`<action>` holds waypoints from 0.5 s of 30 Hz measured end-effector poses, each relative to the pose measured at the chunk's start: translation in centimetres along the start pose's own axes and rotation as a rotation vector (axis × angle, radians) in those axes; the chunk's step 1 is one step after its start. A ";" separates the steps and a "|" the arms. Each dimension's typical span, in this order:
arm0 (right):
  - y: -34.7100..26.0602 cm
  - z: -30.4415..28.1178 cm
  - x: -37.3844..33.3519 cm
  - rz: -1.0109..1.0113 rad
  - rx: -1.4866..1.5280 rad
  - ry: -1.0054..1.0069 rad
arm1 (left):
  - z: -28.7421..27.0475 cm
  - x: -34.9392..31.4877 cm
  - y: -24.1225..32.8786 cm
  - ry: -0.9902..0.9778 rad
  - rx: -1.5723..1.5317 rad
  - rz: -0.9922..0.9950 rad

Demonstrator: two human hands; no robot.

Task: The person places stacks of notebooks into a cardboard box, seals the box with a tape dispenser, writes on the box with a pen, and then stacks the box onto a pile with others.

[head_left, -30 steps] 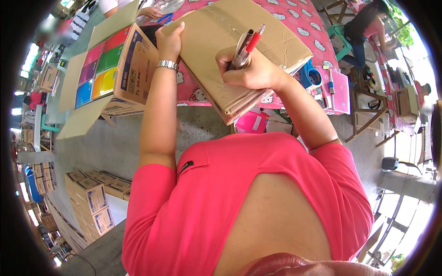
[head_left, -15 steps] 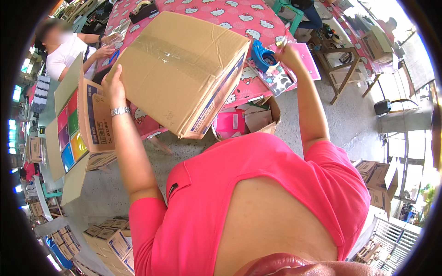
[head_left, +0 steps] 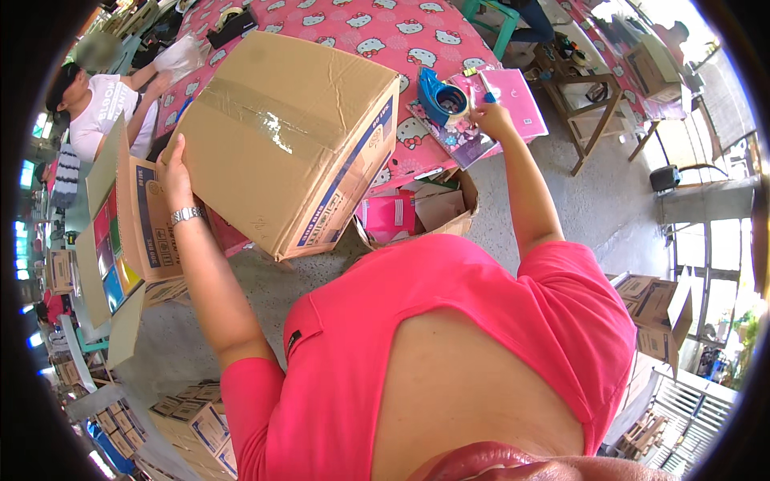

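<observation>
A large taped cardboard box (head_left: 281, 120) sits tilted at the near edge of the table. My left hand (head_left: 176, 172), with a metal watch at its wrist, grips the box's left side, its thumb along the edge and its other fingers mostly hidden. Right of the box, a blue tape dispenser (head_left: 437, 100) with a roll of tape rests on a patterned notebook (head_left: 457, 144). My right hand (head_left: 492, 122) is closed over the pink notebooks (head_left: 517, 104) beside the dispenser. A small blue piece shows at its fingertips; I cannot make out what it is.
An open carton (head_left: 156, 216) of colourful packs stands at the left. Below the table edge is another open box (head_left: 453, 212) with pink items. A person (head_left: 108, 108) handles clear plastic across the table (head_left: 337, 28). Stacked cartons (head_left: 196, 421) lie lower left.
My right hand has come down, nearer the notebooks and the dispenser. The box and my left hand appear farther left and slightly lower. The person at the left has turned their head.
</observation>
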State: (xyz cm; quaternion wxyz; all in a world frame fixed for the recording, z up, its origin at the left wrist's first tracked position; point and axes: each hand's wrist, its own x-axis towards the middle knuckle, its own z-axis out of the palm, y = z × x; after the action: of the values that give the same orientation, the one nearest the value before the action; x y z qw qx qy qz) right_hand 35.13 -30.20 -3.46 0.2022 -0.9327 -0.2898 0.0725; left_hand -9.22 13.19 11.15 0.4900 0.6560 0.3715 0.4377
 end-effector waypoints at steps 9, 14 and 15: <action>4.2 0.1 7.9 0.079 -0.114 0.150 | -0.9 -0.1 -0.6 -0.032 0.020 0.037; 4.2 0.5 9.3 0.082 -0.402 -0.084 | 0.5 -0.7 1.6 0.065 0.011 0.044; 5.6 0.2 9.6 0.062 -0.417 -0.057 | 1.0 -0.8 1.0 0.115 -0.014 0.062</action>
State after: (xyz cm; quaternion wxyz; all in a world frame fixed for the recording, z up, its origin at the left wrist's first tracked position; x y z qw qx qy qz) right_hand 45.82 -28.82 -6.20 -0.0056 -0.9604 -0.2751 0.0434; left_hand -8.50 11.89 11.86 0.4586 0.6374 0.3756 0.4923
